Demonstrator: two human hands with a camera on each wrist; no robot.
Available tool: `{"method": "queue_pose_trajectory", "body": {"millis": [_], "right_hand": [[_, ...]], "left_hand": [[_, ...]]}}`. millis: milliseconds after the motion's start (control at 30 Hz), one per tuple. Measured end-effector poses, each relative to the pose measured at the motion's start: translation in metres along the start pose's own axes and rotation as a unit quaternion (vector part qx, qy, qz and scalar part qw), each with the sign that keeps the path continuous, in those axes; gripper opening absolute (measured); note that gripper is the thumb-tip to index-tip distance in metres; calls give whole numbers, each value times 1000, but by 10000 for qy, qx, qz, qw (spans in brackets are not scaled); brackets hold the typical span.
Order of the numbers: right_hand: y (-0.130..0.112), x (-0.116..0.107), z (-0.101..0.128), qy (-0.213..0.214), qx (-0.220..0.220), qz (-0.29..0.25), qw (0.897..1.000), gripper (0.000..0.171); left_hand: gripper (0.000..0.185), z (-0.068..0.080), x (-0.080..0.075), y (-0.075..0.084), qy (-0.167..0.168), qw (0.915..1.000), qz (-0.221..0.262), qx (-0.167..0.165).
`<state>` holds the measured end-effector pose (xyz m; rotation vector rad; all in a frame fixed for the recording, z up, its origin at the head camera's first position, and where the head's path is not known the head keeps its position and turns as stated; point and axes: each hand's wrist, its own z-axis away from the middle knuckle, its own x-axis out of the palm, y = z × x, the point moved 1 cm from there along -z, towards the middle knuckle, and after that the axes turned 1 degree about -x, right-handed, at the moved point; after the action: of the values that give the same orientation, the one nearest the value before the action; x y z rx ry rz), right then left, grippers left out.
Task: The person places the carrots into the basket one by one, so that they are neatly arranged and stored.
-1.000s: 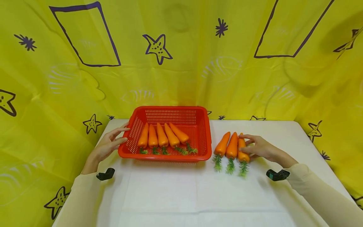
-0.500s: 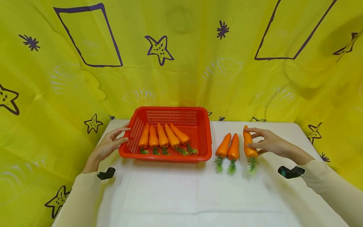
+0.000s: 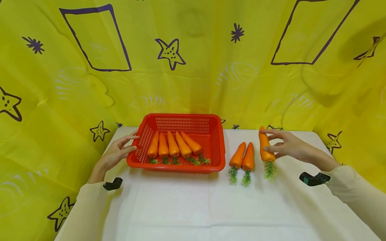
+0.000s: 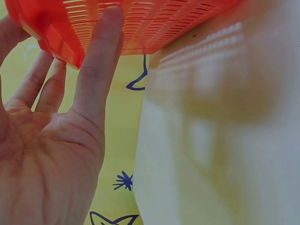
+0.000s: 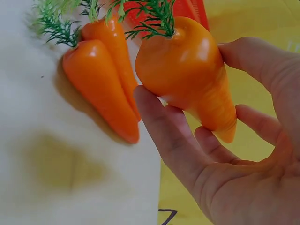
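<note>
My right hand [image 3: 291,146] holds an orange carrot [image 3: 264,142] with a green leafy top, pinched between thumb and fingers above the white table. In the right wrist view this carrot [image 5: 187,65] shows its thick end toward the camera, with fingers on both sides. Two more carrots [image 3: 237,155] lie side by side on the table just left of it. At the left, my left hand [image 3: 116,152] touches the side of a red plastic basket [image 3: 175,167] with nearly straight fingers. The left wrist view shows one finger [image 4: 96,61] against the basket's slotted wall.
Several carrots [image 3: 173,144] lie in a row inside the basket, leafy ends toward me. A yellow curtain [image 3: 193,87] with drawn starfish and fish hangs behind the white-covered table [image 3: 181,204] and along its sides. Each wrist carries a small black device [image 3: 314,179].
My right hand has taken the rightmost carrot away from the other two, moving it to the right and then lifting it up and back. The left hand and basket stay in place.
</note>
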<state>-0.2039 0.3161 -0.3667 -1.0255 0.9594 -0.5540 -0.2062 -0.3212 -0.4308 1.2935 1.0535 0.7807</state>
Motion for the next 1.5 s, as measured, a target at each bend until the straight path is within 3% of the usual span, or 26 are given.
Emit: {"method": "queue_pose_trajectory", "body": {"millis": [333, 733, 1267, 1500], "right_hand": [[-40, 3, -22, -264, -163, 198, 9993, 80], [-93, 29, -78, -625, -647, 494, 9947, 76], [-128, 115, -169, -1066, -863, 29, 9905, 71], [-130, 159, -204, -1372, -882, -158, 9865, 73]], "left_hand": [[46, 0, 0, 0, 20, 9999, -101, -75], [48, 1, 1, 4, 138, 9991, -340, -192], [49, 1, -1, 2, 193, 9990, -322, -230], [50, 0, -1, 2, 165, 9993, -250, -224]]}}
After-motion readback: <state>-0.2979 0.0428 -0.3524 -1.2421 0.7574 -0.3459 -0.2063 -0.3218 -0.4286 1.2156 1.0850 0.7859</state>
